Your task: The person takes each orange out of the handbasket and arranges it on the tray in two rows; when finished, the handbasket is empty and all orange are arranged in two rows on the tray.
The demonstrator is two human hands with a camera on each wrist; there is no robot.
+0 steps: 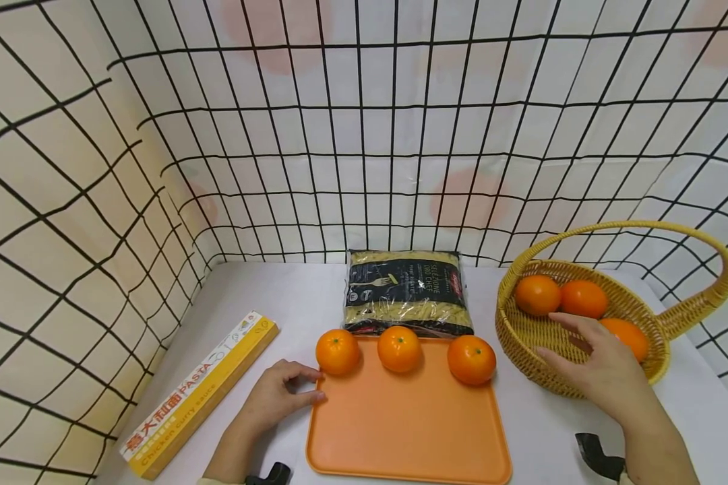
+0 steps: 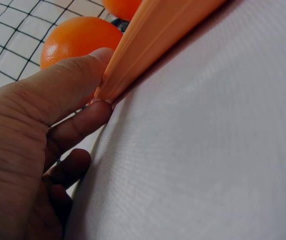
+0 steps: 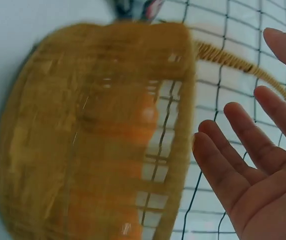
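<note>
Along the back of an orange tray (image 1: 406,431) sit three oranges: a left one (image 1: 337,352), a middle one (image 1: 399,349) and a right one (image 1: 471,360). My left hand (image 1: 282,394) pinches the tray's left rim between thumb and finger, close to the left orange. In the left wrist view the thumb (image 2: 78,70) lies at the rim and a fingertip low on its outer side. My right hand (image 1: 607,367) is over the wicker basket (image 1: 522,343), fingers spread, holding nothing. Three oranges show in the basket; the one at the right (image 1: 627,337) is partly hidden by the hand.
A black-labelled pasta bag (image 1: 406,289) lies behind the tray. To the left, a long yellow pasta box (image 1: 200,397) lies at a slant. The basket's tall handle (image 1: 631,225) arches up at the right. Black wire grid (image 1: 394,108) walls off the back and sides.
</note>
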